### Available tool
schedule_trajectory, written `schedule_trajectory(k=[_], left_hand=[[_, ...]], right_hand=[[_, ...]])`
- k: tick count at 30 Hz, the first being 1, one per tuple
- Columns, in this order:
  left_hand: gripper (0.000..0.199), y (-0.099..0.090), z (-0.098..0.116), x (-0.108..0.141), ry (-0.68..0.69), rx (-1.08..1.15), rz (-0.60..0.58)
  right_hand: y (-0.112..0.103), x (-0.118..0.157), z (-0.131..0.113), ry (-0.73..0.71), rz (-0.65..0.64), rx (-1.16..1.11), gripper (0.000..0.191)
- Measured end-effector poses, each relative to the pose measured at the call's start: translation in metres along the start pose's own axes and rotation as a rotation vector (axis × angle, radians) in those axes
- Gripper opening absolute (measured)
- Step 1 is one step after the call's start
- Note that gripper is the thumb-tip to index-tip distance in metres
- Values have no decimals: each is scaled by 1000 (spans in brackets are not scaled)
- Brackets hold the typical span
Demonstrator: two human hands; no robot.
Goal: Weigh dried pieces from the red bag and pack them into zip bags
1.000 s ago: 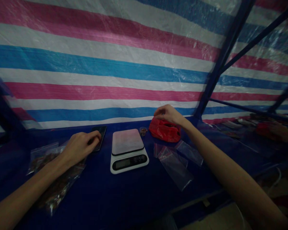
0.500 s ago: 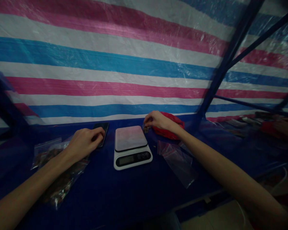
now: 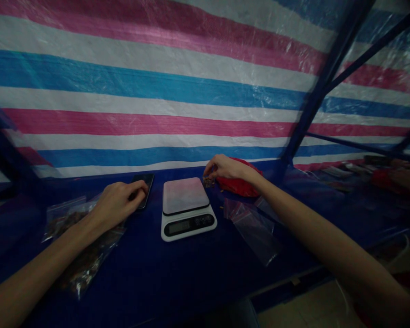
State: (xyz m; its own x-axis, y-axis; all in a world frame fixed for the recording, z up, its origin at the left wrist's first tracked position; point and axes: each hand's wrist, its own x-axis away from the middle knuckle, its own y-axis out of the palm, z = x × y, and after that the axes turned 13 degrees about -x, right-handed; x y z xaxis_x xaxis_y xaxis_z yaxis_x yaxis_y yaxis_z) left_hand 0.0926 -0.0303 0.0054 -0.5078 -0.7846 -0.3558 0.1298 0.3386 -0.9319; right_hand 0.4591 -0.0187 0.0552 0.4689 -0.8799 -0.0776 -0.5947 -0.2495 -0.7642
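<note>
Beneath my right fingers (image 3: 210, 167): small cup (image 3: 209, 183) is sitting; grip, cannot tell.
Under my left fingers (image 3: 141, 185), curling half-open: phone (image 3: 142, 177) is lying.

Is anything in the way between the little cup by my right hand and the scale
Nothing visible: the little cup, at your right hand, sits just right of the scale. The red bag lies right of the cup.

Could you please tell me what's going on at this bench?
The person's right hand has its fingers at a small cup of brown bits, beside the scale, whose plate is bare. The left hand rests by the phone. Filled bags lie under the left forearm; flat clear bags lie right of the scale.
</note>
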Motion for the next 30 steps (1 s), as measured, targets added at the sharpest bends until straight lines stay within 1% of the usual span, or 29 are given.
schedule_trajectory(k=[3, 5, 8, 9, 11, 14, 18, 22, 24, 27, 30], left_hand=[[38, -1, 1, 0, -2, 11, -18], [38, -2, 2, 0, -9, 13, -26], [38, -2, 3, 0, -20, 12, -24], [38, -2, 2, 0, -20, 10, -24], [38, -1, 2, 0, -21, 5, -26], [38, -1, 2, 1, -25, -1, -34], [38, -2, 3, 1, -31, 0, -25], [39, -2, 3, 0, -37, -1, -22], [39, -2, 3, 0, -41, 1, -21], [39, -2, 2, 0, -48, 11, -17], [40, -3, 2, 0, -42, 12, -12]], right_hand=[[-7, 2, 1, -24, -4, 27, 28], [-12, 4, 5, -44, 36, 63, 32], [-12, 9, 10, -5, 114, 136, 28], [-10, 11, 12, 22, 110, 161, 25], [-3, 15, 12, 73, 57, 210, 20], [12, 19, 11, 118, -28, 262, 24], [24, 20, 14, 139, -1, 273, 28], [26, 23, 18, 79, 28, 191, 11], [26, 25, 18, 56, 39, 166, 9], [26, 27, 16, 35, 30, 201, 7], [26, 29, 15, 53, 41, 228, 9]])
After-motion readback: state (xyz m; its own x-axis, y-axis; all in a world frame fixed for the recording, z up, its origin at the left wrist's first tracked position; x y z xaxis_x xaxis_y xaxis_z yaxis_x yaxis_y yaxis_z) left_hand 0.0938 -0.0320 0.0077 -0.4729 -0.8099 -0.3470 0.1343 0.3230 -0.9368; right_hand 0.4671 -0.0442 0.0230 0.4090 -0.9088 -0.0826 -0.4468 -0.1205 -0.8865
